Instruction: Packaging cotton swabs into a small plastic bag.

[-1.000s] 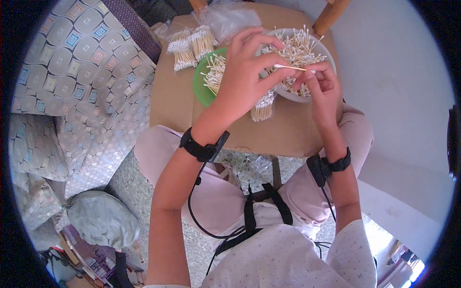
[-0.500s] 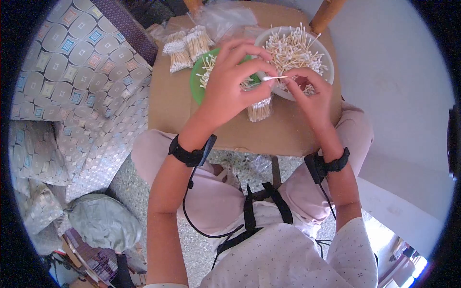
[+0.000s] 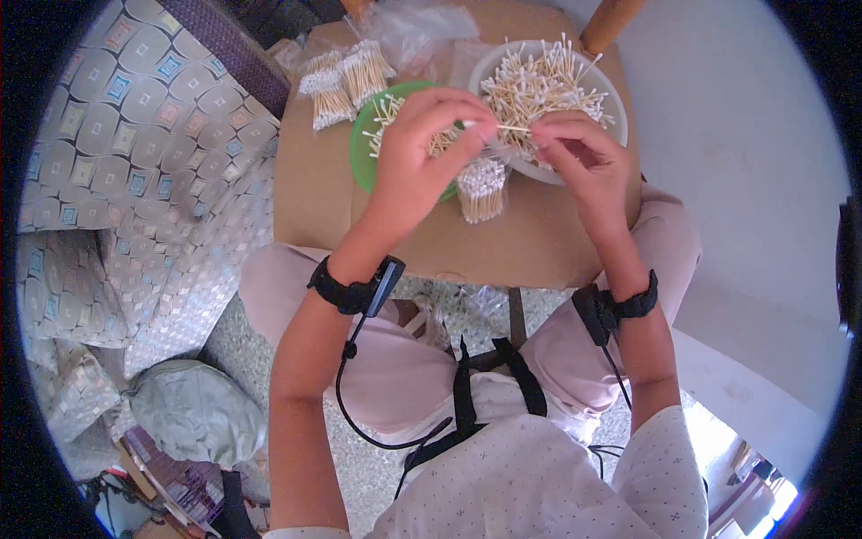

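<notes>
A single cotton swab (image 3: 514, 129) stretches between my hands above the bowls. My left hand (image 3: 420, 148) pinches it near one end, and a white tip shows beside the fingers. At the other end, the fingertips of my right hand (image 3: 584, 154) are closed on it. Beneath my left hand is a green bowl (image 3: 361, 151) with loose swabs, partly hidden by that hand. A white bowl (image 3: 620, 112) heaped with loose swabs sits behind my right hand. Just in front of the bowls, a clear bag packed with swabs (image 3: 482, 193) stands upright.
Filled swab bags (image 3: 346, 81) lie at the far left of the cardboard surface (image 3: 503, 256), near empty clear plastic bags (image 3: 422, 31). A wooden leg (image 3: 611, 25) rises at the far right. Patterned fabric (image 3: 162, 162) borders the left, a pale wall (image 3: 736, 153) the right.
My left hand has lowered, and its fingers have closed from a spread pose onto the swab. The right hand still holds the other end, slightly higher.
</notes>
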A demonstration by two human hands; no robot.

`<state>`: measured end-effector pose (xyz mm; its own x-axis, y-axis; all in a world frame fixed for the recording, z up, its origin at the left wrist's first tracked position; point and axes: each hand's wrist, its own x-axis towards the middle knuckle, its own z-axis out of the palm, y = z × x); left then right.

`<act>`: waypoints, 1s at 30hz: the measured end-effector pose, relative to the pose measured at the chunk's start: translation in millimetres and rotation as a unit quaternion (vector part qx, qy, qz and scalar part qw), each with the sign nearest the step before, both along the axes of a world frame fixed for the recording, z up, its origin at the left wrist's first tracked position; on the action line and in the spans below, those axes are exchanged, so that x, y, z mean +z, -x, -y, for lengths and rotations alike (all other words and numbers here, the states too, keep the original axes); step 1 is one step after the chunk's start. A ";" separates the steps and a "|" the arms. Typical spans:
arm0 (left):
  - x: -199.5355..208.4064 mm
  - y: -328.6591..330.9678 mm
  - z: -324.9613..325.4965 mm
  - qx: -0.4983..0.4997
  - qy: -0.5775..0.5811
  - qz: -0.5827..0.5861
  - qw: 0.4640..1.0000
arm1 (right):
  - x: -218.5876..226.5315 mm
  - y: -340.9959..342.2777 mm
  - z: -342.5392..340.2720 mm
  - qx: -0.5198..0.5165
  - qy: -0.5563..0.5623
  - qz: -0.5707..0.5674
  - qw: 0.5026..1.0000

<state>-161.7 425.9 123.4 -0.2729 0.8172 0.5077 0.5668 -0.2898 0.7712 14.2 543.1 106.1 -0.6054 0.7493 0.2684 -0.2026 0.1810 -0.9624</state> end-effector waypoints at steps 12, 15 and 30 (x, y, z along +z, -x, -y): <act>-0.1 20.0 9.3 0.029 0.072 -0.062 0.995 | 1.1 1.2 -5.3 0.022 -0.382 0.147 0.912; -1.5 18.0 8.6 0.019 0.070 -0.101 0.992 | -2.4 0.8 -6.5 0.029 -0.430 0.184 0.883; -2.7 15.9 8.7 -0.041 0.098 -0.242 0.965 | -0.6 3.6 -2.5 0.077 -0.369 0.156 0.913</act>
<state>-177.6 417.2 120.7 0.0274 0.9189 0.3935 0.8550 -0.2255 0.4671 10.6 545.6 105.5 -0.8214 0.3336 0.4626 -0.0178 0.7957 -0.6054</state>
